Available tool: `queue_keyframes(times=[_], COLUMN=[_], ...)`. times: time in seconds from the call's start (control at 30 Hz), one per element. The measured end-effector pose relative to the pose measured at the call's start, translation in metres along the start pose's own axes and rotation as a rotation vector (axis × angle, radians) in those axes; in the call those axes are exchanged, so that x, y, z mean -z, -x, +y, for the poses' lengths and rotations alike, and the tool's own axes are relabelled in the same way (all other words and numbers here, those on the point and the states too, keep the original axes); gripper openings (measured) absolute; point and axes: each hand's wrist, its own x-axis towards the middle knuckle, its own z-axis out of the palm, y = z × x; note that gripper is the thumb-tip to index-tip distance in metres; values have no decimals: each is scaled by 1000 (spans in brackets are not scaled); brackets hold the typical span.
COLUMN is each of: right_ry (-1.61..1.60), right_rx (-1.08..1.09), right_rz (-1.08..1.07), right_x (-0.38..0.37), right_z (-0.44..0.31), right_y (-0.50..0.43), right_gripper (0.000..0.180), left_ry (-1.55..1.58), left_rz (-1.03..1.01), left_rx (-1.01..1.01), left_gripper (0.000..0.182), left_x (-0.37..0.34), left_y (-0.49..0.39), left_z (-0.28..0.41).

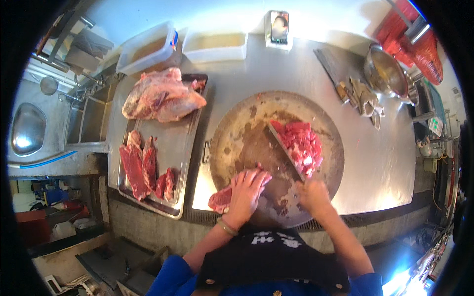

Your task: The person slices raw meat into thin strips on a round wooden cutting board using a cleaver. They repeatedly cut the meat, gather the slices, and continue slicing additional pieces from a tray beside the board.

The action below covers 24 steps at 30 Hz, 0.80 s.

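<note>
My left hand (247,192) lies over a long piece of raw red meat (220,199), holding it at the near left rim of a round wooden chopping board (237,129). The fingers point away from me and cover part of the meat. In my right hand (313,196) is the handle of a knife (286,151), its blade slanting away to the left across the board. Along the blade's right side a heap of cut raw meat (301,146) rests against it. The blade is seen nearly edge-on.
Left of the board, a metal tray (168,148) bears a large joint of meat (163,96) and several strips (137,166). Plastic tubs (214,46) and a phone (279,27) stand at the back. Another knife (329,70), a cloth (364,98) and a metal bowl (387,70) lie rightward.
</note>
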Motion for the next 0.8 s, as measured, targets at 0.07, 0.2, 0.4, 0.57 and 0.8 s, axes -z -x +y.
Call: queue_keyframes(times=[0.07,0.2,0.4,0.57,0.8], right_ry=[-78,-156,-88,-20,-40], right_rx=[39,22,-21,-47,163], right_rz=[-1,-35,-170,-187,-142], right_x=[18,39,46,43,10], right_z=[3,-4,-14,-14,-18], right_y=[15,45,70,68,23], right_gripper=[24,21,14,14,23], left_ry=[8,79,47,38,61], left_rz=[8,44,58,11,2], left_rx=[-3,3,-23,5,23], left_gripper=[44,44,47,42,48], left_x=[1,-2,-4,-4,-9], left_y=[3,3,1,2,4], left_z=[0,-3,-5,-5,-10])
